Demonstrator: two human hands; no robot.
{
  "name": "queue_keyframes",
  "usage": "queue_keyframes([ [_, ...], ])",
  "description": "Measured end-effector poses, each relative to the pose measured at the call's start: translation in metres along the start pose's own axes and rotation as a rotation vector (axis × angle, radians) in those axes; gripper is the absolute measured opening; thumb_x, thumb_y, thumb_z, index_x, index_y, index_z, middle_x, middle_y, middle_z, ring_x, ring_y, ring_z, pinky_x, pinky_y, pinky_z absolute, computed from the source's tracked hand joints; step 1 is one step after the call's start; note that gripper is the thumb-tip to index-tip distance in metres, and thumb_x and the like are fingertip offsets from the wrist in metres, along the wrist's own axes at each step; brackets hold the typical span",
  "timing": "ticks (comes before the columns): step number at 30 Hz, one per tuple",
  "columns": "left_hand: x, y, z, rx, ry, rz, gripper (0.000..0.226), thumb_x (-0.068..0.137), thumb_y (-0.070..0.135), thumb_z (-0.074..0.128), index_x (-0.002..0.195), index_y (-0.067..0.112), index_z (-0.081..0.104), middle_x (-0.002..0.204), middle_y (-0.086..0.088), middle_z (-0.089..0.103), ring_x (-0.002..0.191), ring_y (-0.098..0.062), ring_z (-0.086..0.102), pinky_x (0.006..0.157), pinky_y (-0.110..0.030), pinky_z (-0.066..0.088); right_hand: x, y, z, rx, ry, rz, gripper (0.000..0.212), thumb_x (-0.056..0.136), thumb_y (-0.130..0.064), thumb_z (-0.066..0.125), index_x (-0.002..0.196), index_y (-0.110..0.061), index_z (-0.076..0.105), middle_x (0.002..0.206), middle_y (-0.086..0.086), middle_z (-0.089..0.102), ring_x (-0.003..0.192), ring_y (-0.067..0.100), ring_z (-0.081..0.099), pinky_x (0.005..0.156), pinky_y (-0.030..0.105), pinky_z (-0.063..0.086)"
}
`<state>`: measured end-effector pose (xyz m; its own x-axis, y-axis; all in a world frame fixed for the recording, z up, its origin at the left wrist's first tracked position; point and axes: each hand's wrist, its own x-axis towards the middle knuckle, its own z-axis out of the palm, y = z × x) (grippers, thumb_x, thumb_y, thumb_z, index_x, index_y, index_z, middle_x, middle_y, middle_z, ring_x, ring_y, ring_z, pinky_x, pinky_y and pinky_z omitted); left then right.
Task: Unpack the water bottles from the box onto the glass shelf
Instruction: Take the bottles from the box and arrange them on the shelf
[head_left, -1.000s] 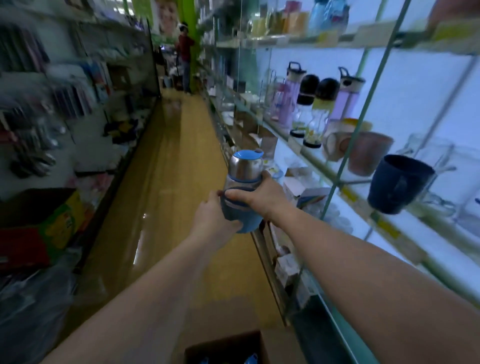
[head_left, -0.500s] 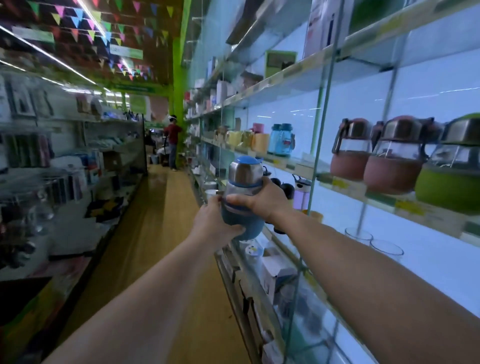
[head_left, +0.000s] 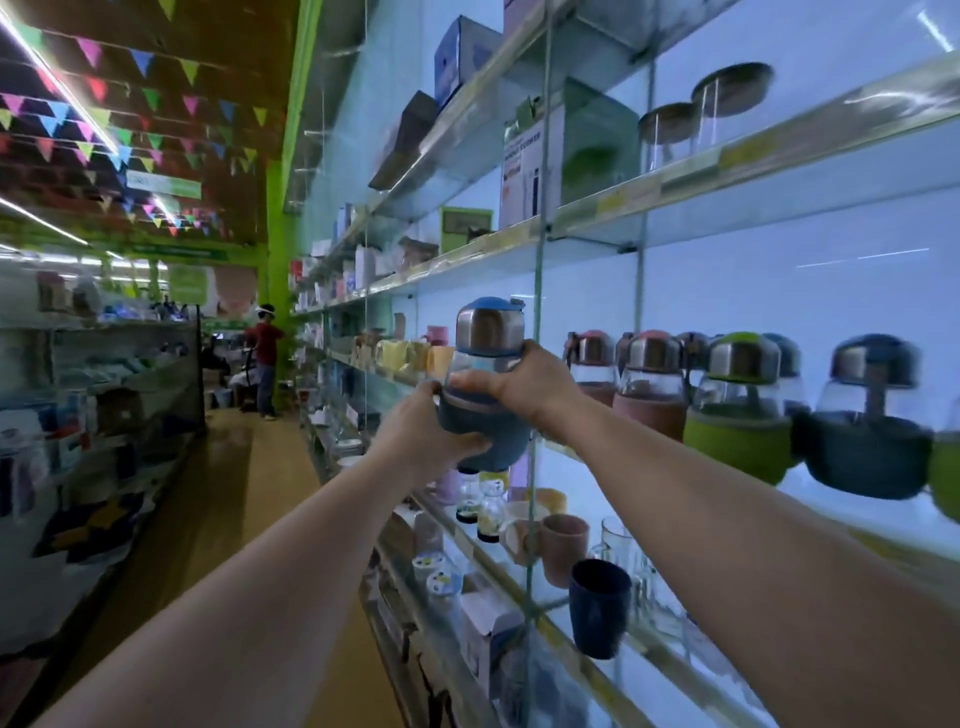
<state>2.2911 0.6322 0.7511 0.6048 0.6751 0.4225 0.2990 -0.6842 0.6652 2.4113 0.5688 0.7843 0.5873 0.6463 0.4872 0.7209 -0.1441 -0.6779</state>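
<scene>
shop aisle | wooden floor (head_left: 228, 499) | bunting (head_left: 130, 124) overhead | backlit wall (head_left: 779, 291)

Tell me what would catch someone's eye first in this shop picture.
First, the blue water bottle held up mid-frame, the left hand cupping its base and the right hand gripping its middle. Right of it, pink, green and dark blue bottles line the glass shelf. Upper left, colourful bunting hangs over the aisle.

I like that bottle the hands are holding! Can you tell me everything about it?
The blue bottle is short and round-bellied, with a blue cap, a shiny metal-looking collar, a clear middle and a dark blue sleeve that looks soft around its lower half. It stands nearly upright in the air beside the glass shelf. The left hand holds its sleeve; the right hand grips its clear middle.
</scene>
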Motion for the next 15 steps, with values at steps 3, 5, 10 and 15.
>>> queue_keyframes([
  [3, 0.003, 0.018, 0.005, -0.014, -0.025, 0.061, 0.070, 0.077, 0.034, 0.074, 0.136, 0.017, 0.040, 0.128, -0.005, 0.055, 0.116, -0.024, 0.053, 0.083, -0.029, 0.044, -0.004, -0.001, -0.024, -0.073, 0.058, 0.020, 0.070, 0.067, -0.058, 0.074, 0.117, -0.013, 0.056, 0.109, 0.000, 0.061, 0.094, 0.019, 0.056, 0.081, 0.029, 0.044],
  [5, 0.005, 0.030, 0.010, -0.044, -0.051, 0.098, 0.071, 0.076, 0.034, 0.075, 0.136, 0.017, 0.041, 0.128, -0.006, 0.056, 0.115, -0.025, 0.054, 0.087, -0.032, 0.048, -0.007, -0.001, -0.039, -0.106, 0.093, 0.035, 0.070, 0.066, -0.061, 0.073, 0.116, -0.014, 0.058, 0.112, 0.002, 0.064, 0.097, 0.021, 0.058, 0.082, 0.030, 0.046],
  [10, 0.002, 0.058, 0.023, -0.098, -0.101, 0.181, 0.064, 0.078, 0.033, 0.073, 0.132, 0.014, 0.043, 0.124, -0.005, 0.057, 0.103, -0.021, 0.057, 0.080, -0.032, 0.051, -0.022, -0.002, -0.079, -0.158, 0.157, 0.084, 0.063, 0.069, -0.057, 0.074, 0.114, -0.017, 0.058, 0.105, 0.001, 0.058, 0.089, 0.019, 0.052, 0.077, 0.028, 0.042],
  [15, -0.003, 0.083, 0.041, -0.144, -0.154, 0.243, 0.064, 0.078, 0.032, 0.073, 0.132, 0.016, 0.043, 0.123, -0.005, 0.058, 0.108, -0.024, 0.057, 0.085, -0.033, 0.051, -0.036, 0.006, -0.109, -0.189, 0.217, 0.144, 0.066, 0.065, -0.060, 0.074, 0.114, -0.019, 0.057, 0.115, 0.003, 0.062, 0.094, 0.020, 0.056, 0.080, 0.031, 0.047],
])
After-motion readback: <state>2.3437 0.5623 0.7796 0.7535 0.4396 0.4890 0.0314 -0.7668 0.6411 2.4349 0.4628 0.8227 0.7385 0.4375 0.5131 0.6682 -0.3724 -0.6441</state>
